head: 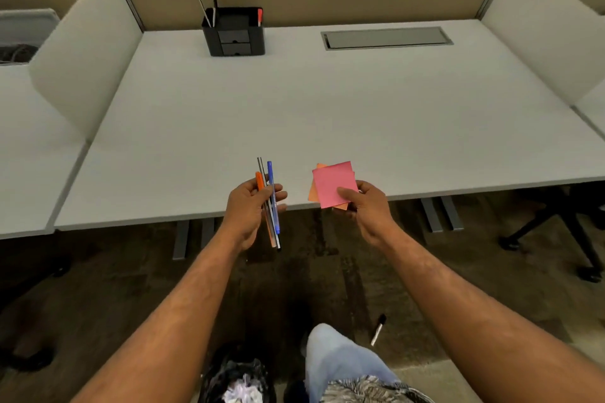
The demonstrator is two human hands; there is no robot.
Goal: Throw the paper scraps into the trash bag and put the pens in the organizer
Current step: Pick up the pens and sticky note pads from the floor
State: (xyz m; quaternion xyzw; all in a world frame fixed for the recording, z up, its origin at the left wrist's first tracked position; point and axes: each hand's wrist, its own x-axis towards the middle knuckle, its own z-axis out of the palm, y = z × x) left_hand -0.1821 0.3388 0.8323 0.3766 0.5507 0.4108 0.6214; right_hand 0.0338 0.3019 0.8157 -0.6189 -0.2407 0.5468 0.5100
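Over the table's near edge my left hand (248, 206) grips three pens (270, 203), right hand (363, 206) pinches paper notes (330, 181). I'd drop notes straight down into the trash bag (239, 379) by my feet, then carry pens to the organizer (234, 31) at the far edge.

Orange pen (259, 181), blue pen (272, 193) and clear pen (262, 170); pink note (332, 181) over orange note (312, 195); black organizer (234, 31) at 11 o'clock; white desk (327, 101).

The left hand (248, 206) grips three pens (270, 203); the right hand (363, 206) pinches pink and orange paper scraps (330, 181) over the tabletop's (327, 108) near edge; organizer (234, 31) far.
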